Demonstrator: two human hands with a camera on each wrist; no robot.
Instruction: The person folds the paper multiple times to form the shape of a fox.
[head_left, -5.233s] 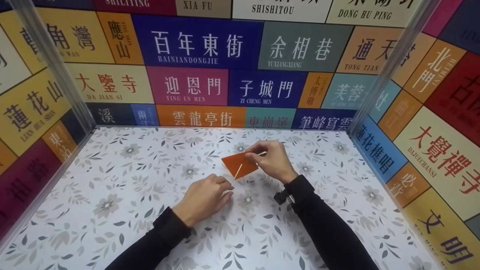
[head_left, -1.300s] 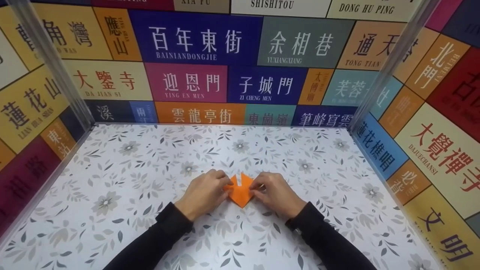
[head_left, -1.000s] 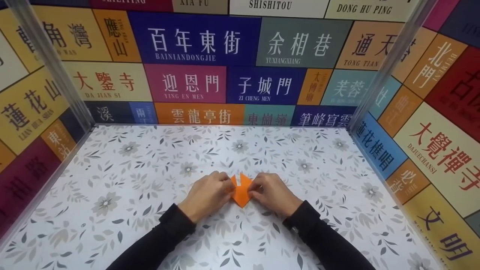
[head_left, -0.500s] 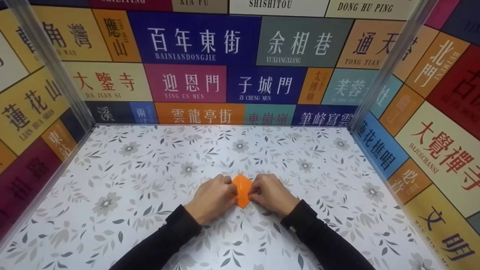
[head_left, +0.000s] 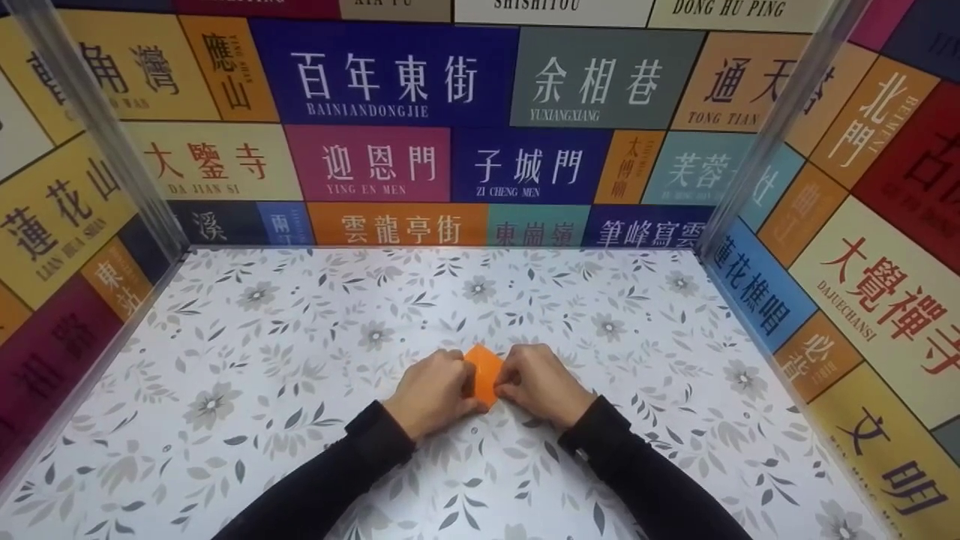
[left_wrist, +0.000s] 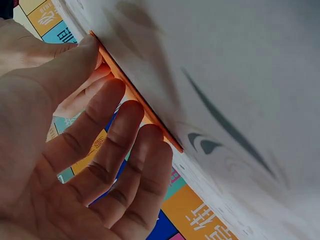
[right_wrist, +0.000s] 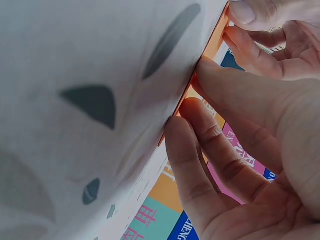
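A small piece of folded orange paper (head_left: 485, 371) is between the two hands in the head view, low over the patterned tabletop, with one point away from the person. My left hand (head_left: 436, 391) pinches its left side and covers the left corner. On the other side, my right hand (head_left: 541, 384) pinches the right edge with thumb and fingertips. Both wrist views show the paper nearly edge-on: as a thin orange strip (left_wrist: 134, 92) by the left thumb and fingers, and as a similar strip (right_wrist: 179, 102) along the right fingertips.
The white tabletop (head_left: 315, 465) has a grey flower and leaf print. Multicoloured panels with printed characters (head_left: 390, 82) stand along its back, left and right sides. Clear upright strips (head_left: 772, 120) run up the corners.
Earlier the right hand alone held the paper farther back. Then both hands held it, with a white slit at its top; that slit is now closed. The left hand has shifted right, over the paper.
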